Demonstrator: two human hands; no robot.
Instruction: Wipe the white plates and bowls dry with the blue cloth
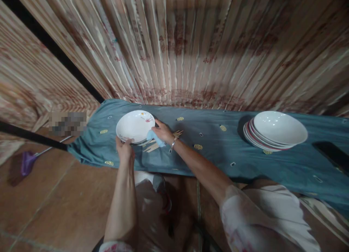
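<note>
A white plate [133, 126] with small flower prints on its rim is over the left part of the cloth-covered table, held between both hands. My left hand [125, 148] grips its near left edge, thumb on top. At the right edge, my right hand [163, 131] has its fingers closed on the rim together with a light blue cloth [155, 138]. Several wooden chopsticks [152, 147] lie on the table beneath and beside the right hand. Whether other plates sit under this one I cannot tell.
A stack of white plates [280, 128], some red-edged, stands on the table's right side, with a dark flat object [331, 154] beyond it. The blue-green tablecloth [212, 157] meets a striped curtain [188, 63] behind. A purple broom [28, 163] lies on the floor at left.
</note>
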